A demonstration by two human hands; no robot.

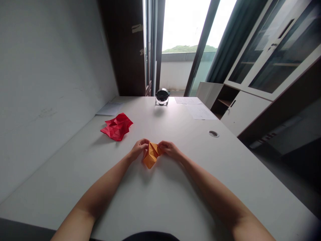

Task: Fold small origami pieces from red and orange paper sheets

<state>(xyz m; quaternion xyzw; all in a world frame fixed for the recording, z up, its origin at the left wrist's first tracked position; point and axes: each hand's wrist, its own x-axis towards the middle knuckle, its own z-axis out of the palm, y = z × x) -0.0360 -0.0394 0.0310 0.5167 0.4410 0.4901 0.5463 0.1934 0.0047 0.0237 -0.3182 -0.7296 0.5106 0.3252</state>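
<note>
A piece of folded orange paper (151,156) is held between my two hands over the middle of the white table. My left hand (139,147) pinches its upper left edge, thumb and fingers closed. On the other side, my right hand (170,148) grips the upper right part, its fingers curled over the paper. Creases and angled flaps show on the orange paper, and one pointed corner hangs toward me. Farther off to the left lies a crumpled, creased sheet of red paper (117,127), apart from both hands.
A small round black device on a metal stand (162,96) stands at the table's (160,201) far edge. Flat paper sheets (202,111) lie at the back right, another sheet (109,108) by the left wall. A round cable hole (213,134) is on the right.
</note>
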